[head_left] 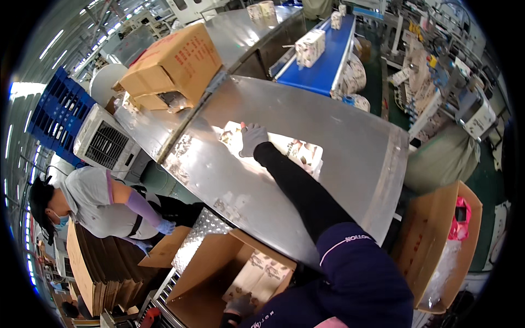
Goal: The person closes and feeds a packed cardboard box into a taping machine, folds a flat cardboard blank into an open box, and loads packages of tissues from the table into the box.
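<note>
My right hand, in a grey glove, reaches far over the metal table and lies on a row of floral-patterned white packs. Its fingers and thumb are spread across the left part of the row. Down in an open cardboard carton is my left hand, also gloved in grey. It rests at the near end of a similar floral pack, fingers laid out along it; part of that hand is in shadow.
A large carton sits tilted at the table's far left. Beyond is a blue conveyor belt carrying packs. At left a person handles cardboard beside stacked flat cartons. Another open carton stands at right.
</note>
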Motion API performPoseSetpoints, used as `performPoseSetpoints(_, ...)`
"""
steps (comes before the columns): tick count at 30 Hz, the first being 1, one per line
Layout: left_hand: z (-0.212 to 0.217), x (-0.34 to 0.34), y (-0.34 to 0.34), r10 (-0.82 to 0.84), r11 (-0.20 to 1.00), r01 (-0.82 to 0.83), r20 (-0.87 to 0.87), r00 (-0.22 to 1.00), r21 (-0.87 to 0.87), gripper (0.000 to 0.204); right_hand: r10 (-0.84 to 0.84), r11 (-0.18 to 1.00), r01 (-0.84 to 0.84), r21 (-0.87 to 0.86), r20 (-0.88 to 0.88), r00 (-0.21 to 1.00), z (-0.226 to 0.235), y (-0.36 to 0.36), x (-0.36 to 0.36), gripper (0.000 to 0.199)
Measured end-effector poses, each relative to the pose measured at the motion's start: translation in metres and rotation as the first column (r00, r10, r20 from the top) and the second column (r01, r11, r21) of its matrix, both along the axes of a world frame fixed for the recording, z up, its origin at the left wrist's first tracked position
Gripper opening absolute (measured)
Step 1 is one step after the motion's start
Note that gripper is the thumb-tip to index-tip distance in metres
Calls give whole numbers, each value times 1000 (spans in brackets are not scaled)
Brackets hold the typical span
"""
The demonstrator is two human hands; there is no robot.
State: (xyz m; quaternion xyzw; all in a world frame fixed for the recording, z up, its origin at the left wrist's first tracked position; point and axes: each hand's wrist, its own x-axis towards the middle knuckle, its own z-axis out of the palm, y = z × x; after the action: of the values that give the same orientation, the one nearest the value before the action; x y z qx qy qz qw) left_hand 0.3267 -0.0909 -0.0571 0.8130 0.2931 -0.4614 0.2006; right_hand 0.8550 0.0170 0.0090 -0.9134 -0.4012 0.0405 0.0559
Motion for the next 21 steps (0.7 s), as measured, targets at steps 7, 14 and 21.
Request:
performPoseSetpoints(7,46,49,24,-132,991,104,445,886,88,70,194,977,-176,124,-153,969,0,-132,-9,100)
performPoseSetpoints(14,100,274,9,-617,776,163,677,402,610,117,550,833,-547,83,-228,803,11,-195,-61,74)
performPoseSetpoints(21,75,332,34,-614,780,246,625,483,576,87,-292,274,496,824,-420,859,-84,-303,24,38)
